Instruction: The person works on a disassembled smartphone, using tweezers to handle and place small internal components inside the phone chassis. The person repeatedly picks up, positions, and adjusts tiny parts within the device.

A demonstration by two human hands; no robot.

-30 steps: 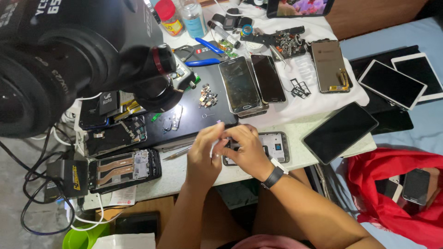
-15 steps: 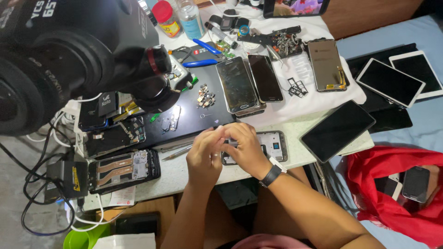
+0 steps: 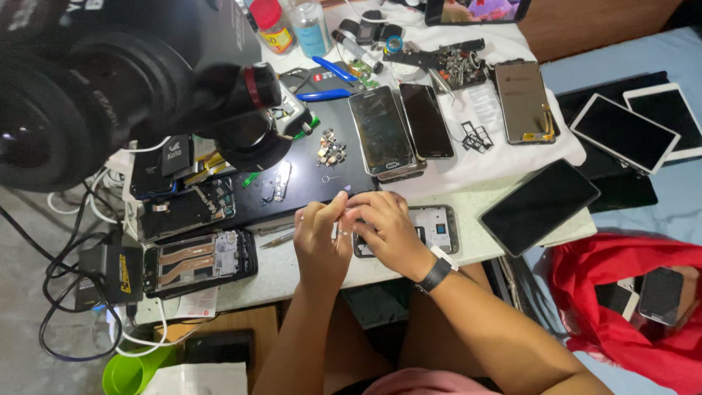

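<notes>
Working over the opened phone (image 3: 431, 228) at the near edge of the worktop (image 3: 468, 192), my left hand (image 3: 319, 241) and right hand (image 3: 384, 230) meet, fingers pinched nearly shut on something too small to identify. Judged step: fine disassembly; the next move calls for steady, precise fingertip control.

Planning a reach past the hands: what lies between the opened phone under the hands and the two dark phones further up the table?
In the head view, bare pale table lies between the opened phone and the two dark phones.
</notes>
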